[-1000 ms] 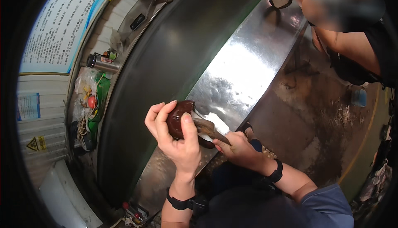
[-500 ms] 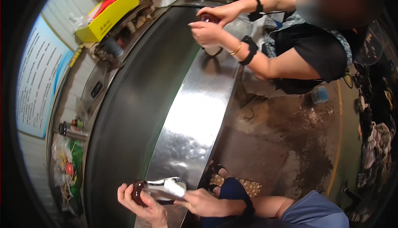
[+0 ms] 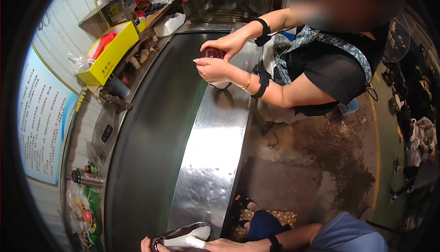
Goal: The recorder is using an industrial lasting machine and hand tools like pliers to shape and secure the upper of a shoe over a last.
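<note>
Glossy dark-red shoe [image 3: 187, 236], white inside showing, rounded end pointing left

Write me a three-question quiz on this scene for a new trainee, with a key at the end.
1. What colour is the open box at the upper left?
A) White
B) Yellow
C) Blue

2. True or false: the co-worker's hands are both empty.

3. Fill in the blank: the camera wearer's ____ hand is on the rounded, dark-red end of the shoe-like item at the lower edge.

Key:
1. B, yellow.
2. False: the co-worker's hands hold a dark-red piece.
3. Left: the left hand has its fingers around that end.
</note>
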A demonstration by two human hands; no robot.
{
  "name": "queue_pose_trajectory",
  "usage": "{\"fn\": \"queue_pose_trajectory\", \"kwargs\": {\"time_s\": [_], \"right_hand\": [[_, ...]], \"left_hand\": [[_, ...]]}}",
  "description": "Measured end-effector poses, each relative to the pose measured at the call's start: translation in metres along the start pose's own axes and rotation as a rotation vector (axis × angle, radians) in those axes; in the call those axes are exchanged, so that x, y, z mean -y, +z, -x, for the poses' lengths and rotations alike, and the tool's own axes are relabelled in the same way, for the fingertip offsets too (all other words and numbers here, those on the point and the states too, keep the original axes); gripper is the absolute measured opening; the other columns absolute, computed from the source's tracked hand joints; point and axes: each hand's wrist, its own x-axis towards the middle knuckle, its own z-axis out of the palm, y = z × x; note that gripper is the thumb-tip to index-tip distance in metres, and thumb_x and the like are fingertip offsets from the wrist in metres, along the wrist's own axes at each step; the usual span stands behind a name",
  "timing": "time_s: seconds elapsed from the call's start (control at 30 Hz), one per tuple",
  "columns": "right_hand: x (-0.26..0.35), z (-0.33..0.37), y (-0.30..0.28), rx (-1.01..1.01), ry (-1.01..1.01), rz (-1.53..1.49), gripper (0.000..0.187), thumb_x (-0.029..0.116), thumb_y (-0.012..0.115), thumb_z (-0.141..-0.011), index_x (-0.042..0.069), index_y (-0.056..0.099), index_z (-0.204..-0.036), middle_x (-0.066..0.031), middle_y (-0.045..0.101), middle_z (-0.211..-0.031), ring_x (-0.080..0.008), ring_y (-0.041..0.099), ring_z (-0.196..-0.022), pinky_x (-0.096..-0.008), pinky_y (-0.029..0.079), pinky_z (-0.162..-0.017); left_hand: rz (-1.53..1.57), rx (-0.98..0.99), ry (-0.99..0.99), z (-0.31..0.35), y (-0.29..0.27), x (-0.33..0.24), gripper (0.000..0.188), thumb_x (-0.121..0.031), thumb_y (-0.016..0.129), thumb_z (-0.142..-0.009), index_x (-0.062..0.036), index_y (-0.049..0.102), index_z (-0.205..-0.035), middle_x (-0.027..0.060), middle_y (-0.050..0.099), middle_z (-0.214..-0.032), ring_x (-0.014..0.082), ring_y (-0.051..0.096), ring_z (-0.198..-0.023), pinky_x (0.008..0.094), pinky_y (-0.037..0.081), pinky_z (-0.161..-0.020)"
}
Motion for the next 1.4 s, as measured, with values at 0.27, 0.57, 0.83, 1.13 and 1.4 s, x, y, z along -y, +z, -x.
{"fn": "queue_pose_trajectory", "kwargs": {"time_s": [0.27, 0.57, 0.83, 1.13, 1.4], "right_hand": [[0.033, -0.016, -0.035, 0.052, 0.082, -0.002, 0.053, 0.021, 0.059, -0.101, 0.010, 0.044, -0.150, -0.0267, 0.063, -0.128, -0.0456, 0.063, -0.113, -0.0492, 0.052, -0.097], [-0.010, -0.036, -0.013, -0.122, -0.083, 0.032, 0.038, 0.024, 0.062, -0.100, 0.006, 0.052, -0.133, -0.0278, 0.063, -0.106, -0.0432, 0.065, -0.096, -0.0490, 0.052, -0.081], [0.004, -0.034, -0.019, -0.225, -0.081, 0.220, 0.025, 0.016, 0.071, -0.093, -0.001, 0.066, -0.111, -0.0200, 0.066, -0.093, -0.0415, 0.066, -0.086, -0.0463, 0.054, -0.072], [0.018, -0.029, 0.002, -0.204, -0.057, 0.286, 0.030, 0.013, 0.075, -0.087, 0.002, 0.066, -0.113, -0.0180, 0.066, -0.096, -0.0391, 0.066, -0.089, -0.0444, 0.054, -0.073], [0.005, -0.022, 0.000, -0.312, -0.193, 0.402, 0.037, 0.027, 0.075, -0.089, -0.001, 0.064, -0.110, -0.0116, 0.059, -0.079, -0.0300, 0.063, -0.063, -0.0407, 0.049, -0.050]], "left_hand": [[0.055, -0.045, 0.222, -0.008, 0.010, 0.000, 0.041, -0.011, 0.062, -0.099, 0.0035, 0.047, -0.134, 0.0206, 0.054, -0.126, 0.0308, 0.060, -0.104, 0.0395, 0.055, -0.091], [-0.133, -0.100, 0.197, -0.007, 0.011, -0.002, 0.040, -0.017, 0.063, -0.100, 0.0022, 0.052, -0.133, 0.0214, 0.054, -0.128, 0.0327, 0.061, -0.105, 0.0435, 0.056, -0.092], [-0.092, -0.023, 0.217, -0.016, 0.028, -0.002, 0.032, -0.008, 0.053, -0.101, 0.0033, 0.054, -0.131, 0.0176, 0.050, -0.136, 0.0265, 0.055, -0.120, 0.0367, 0.047, -0.102], [-0.187, -0.029, 0.260, 0.002, -0.001, 0.008, 0.033, -0.010, 0.049, -0.101, 0.0024, 0.052, -0.132, 0.0178, 0.048, -0.137, 0.0260, 0.052, -0.123, 0.0361, 0.048, -0.101], [-0.148, -0.013, 0.292, 0.012, 0.001, 0.011, 0.034, -0.012, 0.048, -0.102, 0.0014, 0.050, -0.133, 0.0191, 0.046, -0.139, 0.0285, 0.051, -0.124, 0.0386, 0.044, -0.106]]}}
